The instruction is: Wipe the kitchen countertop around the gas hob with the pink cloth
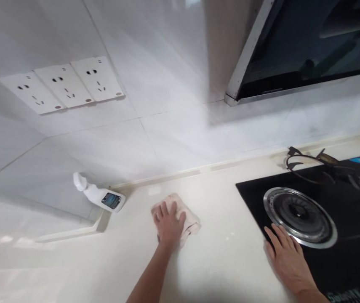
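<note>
My left hand (169, 225) presses down on a pale pink cloth (190, 223) that lies folded and bunched on the white countertop (217, 261). Its fingers curl over the cloth and grip it against the surface. My right hand (287, 256) rests with fingers stretched out over the left edge of the black glass cooktop (350, 240), its fingertips beside the metal ring of a burner (300, 214). Nothing shows in that hand.
A white spray bottle (97, 195) stands by the wall in the left corner. Dark metal pan supports (302, 162) lie at the cooktop's back edge. Wall sockets (62, 86) sit at upper left. A dark range hood (309, 54) overhangs at upper right.
</note>
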Demonstrator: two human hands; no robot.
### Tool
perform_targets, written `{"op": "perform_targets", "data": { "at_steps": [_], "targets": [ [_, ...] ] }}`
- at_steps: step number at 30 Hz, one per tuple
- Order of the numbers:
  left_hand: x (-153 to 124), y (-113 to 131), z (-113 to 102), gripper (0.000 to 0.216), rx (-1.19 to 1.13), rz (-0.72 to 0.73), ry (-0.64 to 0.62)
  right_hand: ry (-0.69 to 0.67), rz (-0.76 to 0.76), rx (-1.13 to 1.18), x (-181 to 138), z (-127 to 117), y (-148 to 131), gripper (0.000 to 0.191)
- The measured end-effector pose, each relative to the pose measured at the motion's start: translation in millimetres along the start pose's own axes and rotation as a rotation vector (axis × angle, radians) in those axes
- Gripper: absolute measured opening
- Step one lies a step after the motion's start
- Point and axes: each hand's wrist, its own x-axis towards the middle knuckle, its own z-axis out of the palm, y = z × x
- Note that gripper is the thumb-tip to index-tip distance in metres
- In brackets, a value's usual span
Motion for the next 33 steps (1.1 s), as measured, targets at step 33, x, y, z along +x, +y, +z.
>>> {"op": "perform_targets", "data": {
  "at_steps": [33],
  "targets": [
    [-197.8, 139.6, 38.0, 0.081, -0.457, 0.857, -0.393, 0.064, -0.052, 0.061, -4.8, 12.9, 19.1, 0.06]
  ]
}}
